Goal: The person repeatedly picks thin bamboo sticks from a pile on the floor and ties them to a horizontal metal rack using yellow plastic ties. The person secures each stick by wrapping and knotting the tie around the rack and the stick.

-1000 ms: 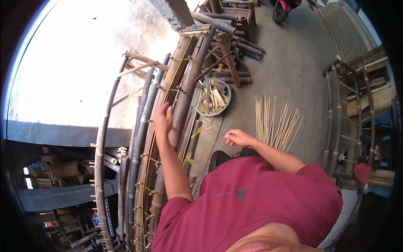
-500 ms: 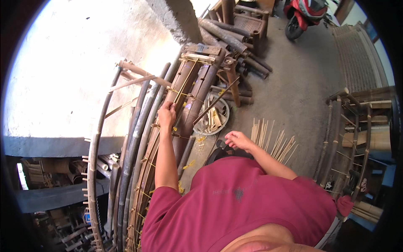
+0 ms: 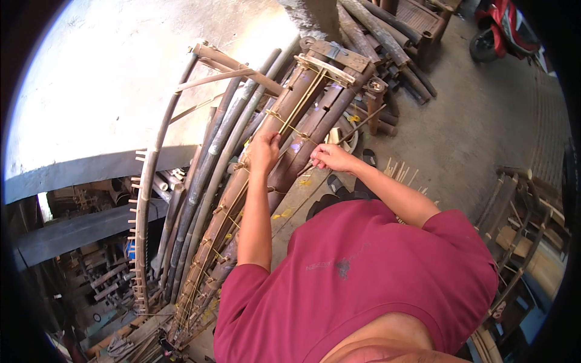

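Observation:
A long instrument-like frame of two side-by-side brown bamboo tubes (image 3: 305, 124) slants away from me, with yellow ties and a wooden end block (image 3: 341, 56). My left hand (image 3: 264, 152) is closed on a thin pale bamboo strip (image 3: 301, 104) that runs along the left tube up to a crosspiece (image 3: 325, 69). Over the right tube's outer edge is my right hand (image 3: 333, 157), its fingers pinched together. A thin dark stick (image 3: 367, 119) passes right by that hand; I cannot tell whether the fingers grip it. Whatever they hold is hidden.
Dark bamboo poles (image 3: 209, 154) and a curved pegged pole (image 3: 145, 199) stand at the left by a pale ledge (image 3: 78, 145). Cut tubes (image 3: 378, 36) lie piled at the far end. Thin sticks (image 3: 399, 172) lie on the floor right, with a red motorbike (image 3: 508, 30) beyond.
My right hand has moved left and forward from beside my body to the tubes, and its fingers have closed. My left hand stays on the strip. The whole view has shifted.

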Demonstrator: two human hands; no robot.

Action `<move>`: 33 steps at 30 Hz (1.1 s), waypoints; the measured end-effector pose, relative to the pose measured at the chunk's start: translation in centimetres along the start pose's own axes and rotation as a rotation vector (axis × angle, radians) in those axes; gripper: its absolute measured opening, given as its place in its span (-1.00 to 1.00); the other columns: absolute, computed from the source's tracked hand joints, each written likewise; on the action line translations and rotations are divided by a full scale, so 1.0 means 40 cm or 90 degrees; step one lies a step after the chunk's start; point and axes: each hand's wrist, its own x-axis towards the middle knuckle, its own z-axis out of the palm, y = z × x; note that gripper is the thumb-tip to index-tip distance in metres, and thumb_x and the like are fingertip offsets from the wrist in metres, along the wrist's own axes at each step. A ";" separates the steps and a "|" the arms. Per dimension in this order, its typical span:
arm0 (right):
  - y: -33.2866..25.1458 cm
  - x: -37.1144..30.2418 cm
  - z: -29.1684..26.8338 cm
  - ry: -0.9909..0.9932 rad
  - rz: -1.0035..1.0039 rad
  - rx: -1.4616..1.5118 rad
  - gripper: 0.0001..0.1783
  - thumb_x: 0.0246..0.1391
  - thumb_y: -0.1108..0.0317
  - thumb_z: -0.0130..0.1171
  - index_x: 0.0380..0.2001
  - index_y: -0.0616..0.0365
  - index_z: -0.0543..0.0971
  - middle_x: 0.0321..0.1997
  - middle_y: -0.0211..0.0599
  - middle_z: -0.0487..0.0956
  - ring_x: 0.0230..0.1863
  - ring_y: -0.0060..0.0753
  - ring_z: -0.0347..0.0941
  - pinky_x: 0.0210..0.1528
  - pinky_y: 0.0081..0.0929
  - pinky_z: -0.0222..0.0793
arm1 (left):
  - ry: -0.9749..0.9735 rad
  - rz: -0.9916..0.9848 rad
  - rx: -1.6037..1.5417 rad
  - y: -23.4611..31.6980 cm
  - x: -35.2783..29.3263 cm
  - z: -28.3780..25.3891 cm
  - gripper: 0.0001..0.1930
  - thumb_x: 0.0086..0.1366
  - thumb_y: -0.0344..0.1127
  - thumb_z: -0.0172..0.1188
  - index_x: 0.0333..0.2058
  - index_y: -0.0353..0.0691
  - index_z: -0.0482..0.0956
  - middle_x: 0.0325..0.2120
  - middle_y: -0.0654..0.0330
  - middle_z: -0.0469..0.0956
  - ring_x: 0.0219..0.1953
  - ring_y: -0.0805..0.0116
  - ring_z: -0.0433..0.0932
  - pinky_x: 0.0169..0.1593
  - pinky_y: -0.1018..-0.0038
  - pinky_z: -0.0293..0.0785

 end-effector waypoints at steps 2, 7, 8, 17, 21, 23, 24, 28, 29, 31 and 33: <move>0.001 0.020 0.000 -0.035 0.053 -0.008 -0.71 0.32 0.19 -0.04 -0.13 0.15 0.55 -0.26 -0.42 0.59 -0.31 -0.64 0.44 -0.25 -0.62 0.40 | 0.043 -0.004 -0.002 -0.004 -0.008 0.049 -0.74 0.31 -0.29 0.12 -0.10 -0.27 0.61 -0.24 -0.16 0.62 -0.16 -0.07 0.61 -0.06 0.25 0.50; 0.004 0.006 -0.009 -0.070 0.109 -0.008 -0.72 0.33 0.23 -0.10 -0.13 0.11 0.56 -0.27 -0.42 0.59 -0.31 -0.65 0.44 -0.24 -0.63 0.40 | 0.102 -0.038 -0.093 0.048 0.003 0.093 -0.79 0.33 -0.36 0.07 -0.14 -0.30 0.58 -0.30 -0.14 0.62 -0.20 -0.05 0.62 -0.10 0.22 0.49; -0.001 0.006 -0.019 -0.070 0.123 0.018 -0.72 0.34 0.22 -0.09 -0.13 0.11 0.56 -0.29 -0.45 0.58 -0.32 -0.65 0.43 -0.24 -0.62 0.41 | 0.091 -0.038 -0.091 0.048 0.006 0.094 -0.80 0.33 -0.37 0.07 -0.16 -0.31 0.58 -0.30 -0.14 0.62 -0.20 -0.05 0.62 -0.11 0.21 0.48; -0.153 0.035 0.084 0.352 -0.134 0.622 -0.76 0.29 0.19 -0.03 -0.33 0.08 0.52 -0.40 -0.46 0.52 -0.34 -0.56 0.46 -0.22 -0.46 0.44 | 0.143 -0.047 0.025 0.040 0.002 0.162 -0.78 0.26 -0.28 0.17 -0.14 -0.19 0.52 -0.30 0.05 0.61 -0.17 0.01 0.51 -0.02 0.09 0.20; -0.368 0.107 0.282 0.223 -0.394 0.175 -0.74 0.22 0.16 -0.05 -0.39 0.07 0.52 -0.43 -0.27 0.54 -0.35 -0.32 0.49 -0.20 -0.31 0.42 | 0.202 -0.055 0.082 0.026 -0.001 0.169 -0.75 0.31 -0.21 0.10 -0.13 -0.23 0.51 -0.34 0.02 0.56 -0.21 -0.01 0.50 -0.04 0.15 0.30; -0.446 0.210 0.276 -0.018 -0.324 -0.144 -0.71 0.17 0.13 -0.05 -0.39 0.08 0.53 -0.44 -0.15 0.56 -0.35 -0.15 0.51 -0.17 -0.21 0.41 | 0.149 -0.083 -0.161 -0.003 0.022 0.182 -0.76 0.34 -0.20 0.06 -0.18 -0.24 0.54 -0.33 -0.02 0.58 -0.18 -0.07 0.50 -0.02 0.12 0.33; -0.446 0.298 0.233 -0.044 -0.406 -0.286 -0.66 0.15 0.07 -0.06 -0.45 0.05 0.57 -0.36 -0.12 0.60 -0.34 -0.16 0.55 -0.26 -0.20 0.41 | 0.125 -0.056 -0.109 0.002 0.029 0.164 -0.72 0.37 -0.21 0.02 -0.13 -0.29 0.53 -0.30 -0.11 0.58 -0.16 -0.11 0.53 -0.05 0.11 0.37; -0.372 0.449 0.050 0.053 -0.263 -0.889 -0.47 0.21 -0.18 -0.06 -0.26 0.00 0.68 -0.32 -0.17 0.64 -0.19 -0.05 0.55 -0.13 0.10 0.34 | 0.092 -0.039 -0.087 0.051 0.046 0.116 -0.73 0.36 -0.28 -0.02 -0.24 -0.36 0.58 -0.33 -0.24 0.58 -0.21 -0.23 0.55 -0.13 0.02 0.40; -0.365 0.458 0.034 -0.060 -0.245 -0.793 -0.45 0.23 -0.16 -0.05 -0.38 0.07 0.68 -0.41 -0.11 0.62 -0.25 -0.12 0.55 -0.17 -0.02 0.39 | 0.093 -0.037 -0.088 0.050 0.046 0.118 -0.73 0.35 -0.29 -0.02 -0.27 -0.35 0.59 -0.37 -0.22 0.58 -0.26 -0.24 0.55 -0.15 0.00 0.40; -0.468 0.346 0.071 -0.165 -0.212 -0.204 -0.44 0.21 -0.11 0.06 -0.55 0.22 0.57 -0.59 -0.29 0.51 -0.50 -0.46 0.36 -0.37 -0.38 0.33 | 0.140 0.003 -0.068 0.048 0.052 0.115 -0.74 0.35 -0.28 -0.01 -0.33 -0.34 0.58 -0.40 -0.19 0.59 -0.27 -0.23 0.55 -0.15 0.01 0.39; -0.500 0.175 0.052 -0.383 -0.295 -0.227 -0.49 0.27 0.08 -0.02 -0.60 0.29 0.52 -0.71 -0.38 0.40 -0.62 -0.49 0.25 -0.46 -0.45 0.25 | 0.195 0.004 -0.087 0.007 0.025 0.139 -0.74 0.36 -0.28 -0.01 -0.35 -0.33 0.58 -0.42 -0.17 0.59 -0.28 -0.21 0.55 -0.15 0.03 0.39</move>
